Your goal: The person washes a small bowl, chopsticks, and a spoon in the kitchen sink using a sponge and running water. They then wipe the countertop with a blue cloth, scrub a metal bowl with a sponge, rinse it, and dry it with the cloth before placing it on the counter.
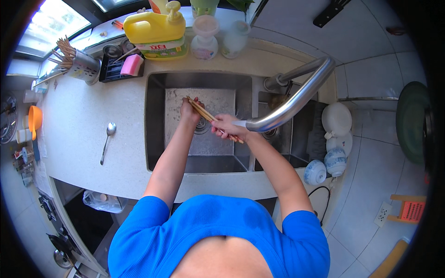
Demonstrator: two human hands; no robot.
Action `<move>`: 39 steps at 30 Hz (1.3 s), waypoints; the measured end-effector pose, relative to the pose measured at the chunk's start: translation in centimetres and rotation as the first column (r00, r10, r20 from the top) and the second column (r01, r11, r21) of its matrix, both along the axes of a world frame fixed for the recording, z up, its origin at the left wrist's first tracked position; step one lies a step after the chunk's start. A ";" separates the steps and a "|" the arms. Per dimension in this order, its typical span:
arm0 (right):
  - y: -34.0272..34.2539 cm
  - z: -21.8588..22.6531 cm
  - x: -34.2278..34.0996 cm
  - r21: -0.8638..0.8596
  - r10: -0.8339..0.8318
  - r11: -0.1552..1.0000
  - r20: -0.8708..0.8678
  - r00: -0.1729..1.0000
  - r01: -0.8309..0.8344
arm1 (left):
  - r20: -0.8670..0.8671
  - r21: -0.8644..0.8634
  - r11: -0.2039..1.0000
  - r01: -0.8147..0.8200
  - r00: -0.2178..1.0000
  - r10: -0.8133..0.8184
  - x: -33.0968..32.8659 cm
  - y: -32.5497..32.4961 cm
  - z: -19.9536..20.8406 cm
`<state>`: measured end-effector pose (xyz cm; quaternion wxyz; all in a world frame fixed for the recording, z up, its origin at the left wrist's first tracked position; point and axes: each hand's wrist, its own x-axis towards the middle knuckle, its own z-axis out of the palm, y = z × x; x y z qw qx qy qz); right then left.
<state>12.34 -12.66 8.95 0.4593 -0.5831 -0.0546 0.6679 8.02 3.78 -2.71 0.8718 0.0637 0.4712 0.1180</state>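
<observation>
A bundle of wooden chopsticks [202, 111] slants across the large basin of a steel sink [208, 80]. My left hand [189, 111] is closed around the bundle's upper-left end. Lower down, my right hand [225, 126] wraps the other part, and the ends stick out below its fingers. Beside the right hand is the mouth of a curved metal faucet [296, 104], with what looks like water coming from it. The basin floor is wet, and a round drain [202, 126] shows partly behind the chopsticks.
A spoon [108, 141] lies on the left counter. Behind the sink stand a yellow pump jug [155, 34], a pink sponge [132, 65] on a black tray and a metal holder [84, 66] of chopsticks. Patterned bowls [315, 172] and white dishes [337, 119] line the right edge.
</observation>
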 end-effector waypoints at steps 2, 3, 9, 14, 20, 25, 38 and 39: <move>1.0 1.1 0.9 -0.039 -0.123 0.992 -0.200 0.972 0.118 | 0.011 0.093 0.993 0.069 0.997 -0.070 -0.7 0.3 -1.1; 0.8 1.0 1.4 -0.078 -0.211 0.977 -0.293 0.933 0.196 | 0.000 0.174 0.971 0.165 0.986 -0.168 -0.8 -1.0 0.4; 0.9 2.6 0.9 -0.146 -0.356 0.934 -0.340 0.870 0.325 | -0.343 0.888 0.262 0.377 0.924 -0.169 -9.6 0.3 9.8; -0.8 2.9 1.1 -0.113 -0.428 0.897 -0.464 0.776 0.428 | -0.496 0.395 -0.535 0.747 0.664 0.560 -18.4 10.9 14.0; -4.6 3.4 -1.1 -0.185 0.265 0.964 0.590 0.762 -0.192 | -0.734 0.277 -0.552 0.787 0.544 0.407 -22.7 18.6 10.9; -7.8 7.4 -4.9 -0.408 0.466 0.878 0.848 0.252 -0.251 | -0.670 0.535 -0.573 0.621 0.725 0.160 -19.9 18.3 10.9; -24.9 6.5 -10.1 -0.032 -0.414 0.759 0.748 0.519 0.650 | 0.024 0.241 0.677 0.696 0.693 -0.721 -3.2 -5.4 5.4; -26.4 6.3 -10.1 -0.037 -0.495 0.650 0.738 0.459 0.759 | 0.116 0.193 0.690 0.698 0.682 -0.722 -2.8 -4.8 3.0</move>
